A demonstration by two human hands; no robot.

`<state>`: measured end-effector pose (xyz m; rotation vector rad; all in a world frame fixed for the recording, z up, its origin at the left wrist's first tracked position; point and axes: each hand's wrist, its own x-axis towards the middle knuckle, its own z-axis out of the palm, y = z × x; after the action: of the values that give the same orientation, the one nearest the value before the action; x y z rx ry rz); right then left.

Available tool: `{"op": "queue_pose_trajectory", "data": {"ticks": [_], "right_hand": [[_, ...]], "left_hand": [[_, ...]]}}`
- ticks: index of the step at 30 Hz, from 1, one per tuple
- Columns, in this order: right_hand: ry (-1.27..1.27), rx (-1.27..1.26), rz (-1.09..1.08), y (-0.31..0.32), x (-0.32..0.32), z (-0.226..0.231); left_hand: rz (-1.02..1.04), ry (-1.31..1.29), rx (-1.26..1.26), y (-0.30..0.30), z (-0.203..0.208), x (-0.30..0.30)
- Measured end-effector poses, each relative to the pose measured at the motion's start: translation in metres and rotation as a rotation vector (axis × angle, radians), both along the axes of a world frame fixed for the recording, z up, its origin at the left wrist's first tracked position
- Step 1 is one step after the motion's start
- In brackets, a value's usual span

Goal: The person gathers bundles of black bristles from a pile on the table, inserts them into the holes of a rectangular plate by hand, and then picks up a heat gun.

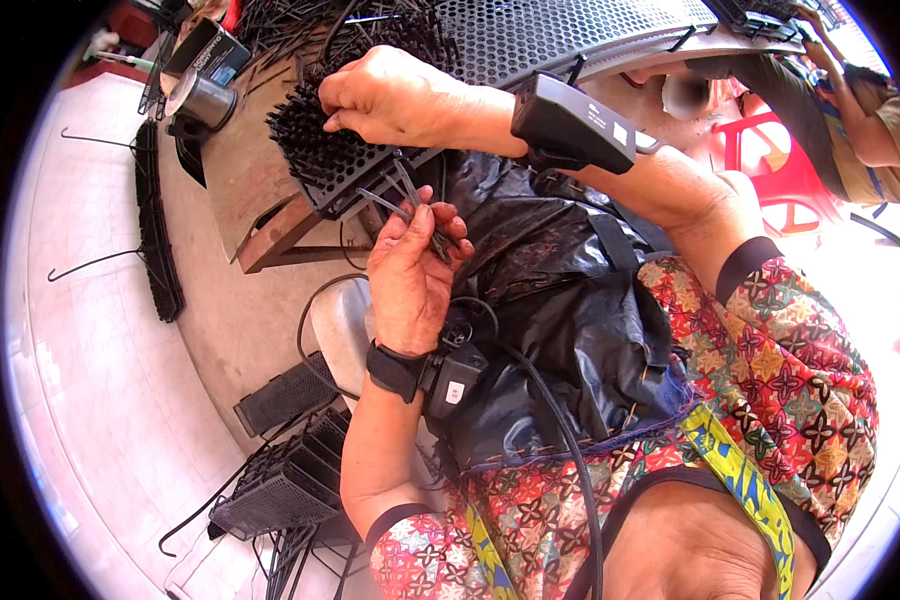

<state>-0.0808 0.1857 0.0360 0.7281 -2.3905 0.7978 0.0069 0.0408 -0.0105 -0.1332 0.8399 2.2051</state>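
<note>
Beside the black apron, the left hand is grasping several thin dark strips, whose ends are pointing toward a perforated black rack. The right hand is curling its fingers at the black bristles on that rack; whether it is gripping one, I cannot tell. Leftward, a silvery spool is standing near the bristles.
</note>
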Motion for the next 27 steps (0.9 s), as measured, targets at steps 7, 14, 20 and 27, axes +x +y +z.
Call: {"op": "queue_pose_trajectory", "data": {"ticks": [7, 14, 20, 27], "right_hand": [[0.037, -0.009, -0.117, 0.004, 0.028, 0.000], [-0.835, -0.653, -0.069, 0.009, 0.074, -0.005], [-0.810, -1.151, -0.091, 0.016, 0.073, 0.000], [-0.223, -0.987, -0.139, 0.038, 0.039, 0.004]], "left_hand": [[0.047, 0.023, -0.008, -0.001, 0.002, 0.001], [0.025, 0.171, -0.095, -0.001, 0.002, 0.002], [0.048, 0.150, -0.146, 0.001, 0.006, 0.003], [0.065, 0.112, -0.150, 0.002, 0.007, 0.003]]}}
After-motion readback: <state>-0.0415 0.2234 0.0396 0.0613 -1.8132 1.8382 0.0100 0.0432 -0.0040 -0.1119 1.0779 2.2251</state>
